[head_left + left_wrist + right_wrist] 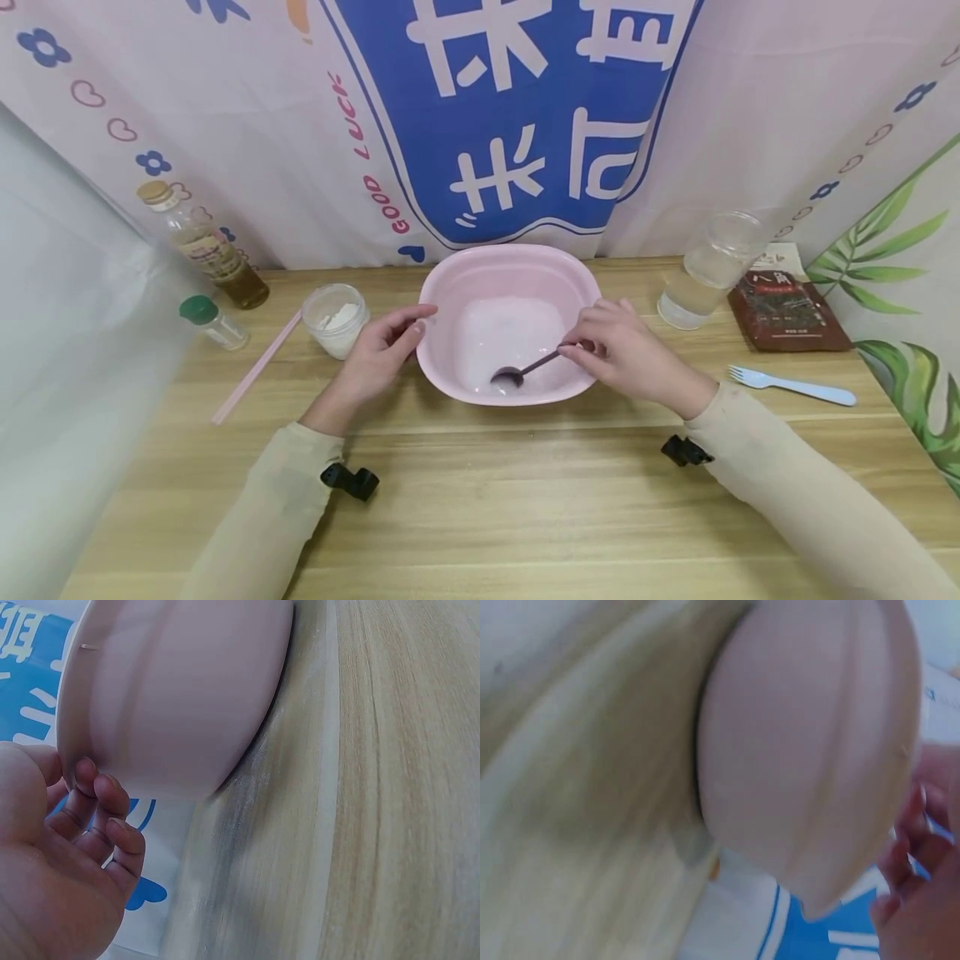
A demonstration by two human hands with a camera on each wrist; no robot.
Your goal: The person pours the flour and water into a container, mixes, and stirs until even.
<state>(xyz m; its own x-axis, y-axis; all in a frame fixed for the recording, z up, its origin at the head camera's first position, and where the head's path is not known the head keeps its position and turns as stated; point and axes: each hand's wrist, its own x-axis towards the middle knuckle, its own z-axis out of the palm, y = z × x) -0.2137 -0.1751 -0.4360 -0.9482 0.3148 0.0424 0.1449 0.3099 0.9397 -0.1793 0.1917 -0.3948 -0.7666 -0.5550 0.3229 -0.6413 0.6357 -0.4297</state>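
A pink plastic basin [517, 273] stands on the table with white liquid [498, 333] in its bottom. My left hand [378, 354] pinches the basin's left rim; in the left wrist view, the fingers of that hand [60, 862] curl under the rim beside the basin's outer wall [180, 697]. Over the basin's right side, my right hand [626, 354] grips a dark spoon [542, 362] by its handle. The spoon's bowl dips into the liquid near the front wall. In the blurred right wrist view, the basin wall [795, 750] hides the spoon from sight.
Left of the basin are a jar of white powder [337, 329], pink chopsticks [258, 367], a green-capped shaker [213, 321] and an oil bottle [217, 254]. To the right stand a jug of water [701, 279], a brown packet [783, 312] and a blue fork [791, 386]. A printed curtain [517, 125] hangs behind.
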